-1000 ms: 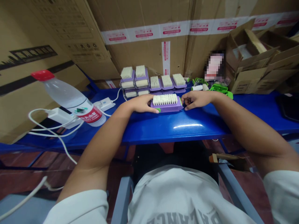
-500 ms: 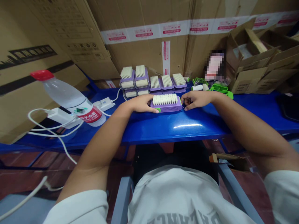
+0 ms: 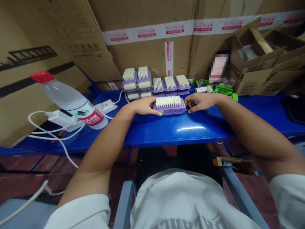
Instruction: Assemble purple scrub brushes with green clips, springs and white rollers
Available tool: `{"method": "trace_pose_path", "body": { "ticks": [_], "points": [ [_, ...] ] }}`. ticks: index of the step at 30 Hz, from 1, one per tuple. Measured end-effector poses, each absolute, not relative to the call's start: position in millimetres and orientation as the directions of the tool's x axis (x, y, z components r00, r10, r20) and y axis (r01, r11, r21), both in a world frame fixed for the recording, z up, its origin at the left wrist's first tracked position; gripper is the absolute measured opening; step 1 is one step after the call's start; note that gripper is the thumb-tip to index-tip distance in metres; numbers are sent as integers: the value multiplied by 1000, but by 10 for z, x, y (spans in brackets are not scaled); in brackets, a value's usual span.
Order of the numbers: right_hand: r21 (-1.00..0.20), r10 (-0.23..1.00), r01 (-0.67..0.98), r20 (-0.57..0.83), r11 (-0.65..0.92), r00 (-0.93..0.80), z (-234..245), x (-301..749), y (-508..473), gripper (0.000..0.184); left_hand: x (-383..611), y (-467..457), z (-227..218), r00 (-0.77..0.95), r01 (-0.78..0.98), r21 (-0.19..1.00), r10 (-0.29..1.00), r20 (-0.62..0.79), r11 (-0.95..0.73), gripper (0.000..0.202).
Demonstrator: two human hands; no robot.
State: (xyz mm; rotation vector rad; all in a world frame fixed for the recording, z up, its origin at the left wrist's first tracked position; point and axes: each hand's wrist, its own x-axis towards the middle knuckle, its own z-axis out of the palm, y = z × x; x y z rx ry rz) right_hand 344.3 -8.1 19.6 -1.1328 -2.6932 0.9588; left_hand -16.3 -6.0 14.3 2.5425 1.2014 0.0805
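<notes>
A purple scrub brush with upright cream bristles and green ends lies on the blue table. Around its left end is my left hand, the thumb along the front side and the other fingers hidden behind. My right hand rests at the brush's right end. Its fingers are loosely curled, the thumb stands apart from them, and nothing shows between. Fingertips there meet or nearly meet the green edge; I cannot tell which. Just behind stand several similar purple brushes, some stacked bristles up.
Green plastic parts and a white roller-like piece lie behind my right hand. A water bottle leans at left beside white adapters and cables. Cardboard boxes wall the back; an open divided carton stands right.
</notes>
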Motion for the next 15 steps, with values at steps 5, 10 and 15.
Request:
{"method": "trace_pose_path", "body": {
  "ticks": [5, 10, 15],
  "points": [
    [-575, 665, 627, -181, 525, -724, 199, 3424, -96, 49, -158, -70, 149, 642, 745, 308, 761, -90, -592, 99],
    [-575, 660, 622, -180, 531, -730, 186, 3427, -93, 46, -161, -62, 141, 647, 733, 345, 757, -89, -586, 101],
    [-563, 649, 613, -168, 555, -742, 192, 3434, -87, 41, -168, -46, 130, 649, 730, 344, 757, -80, -590, 100]
  ]
}}
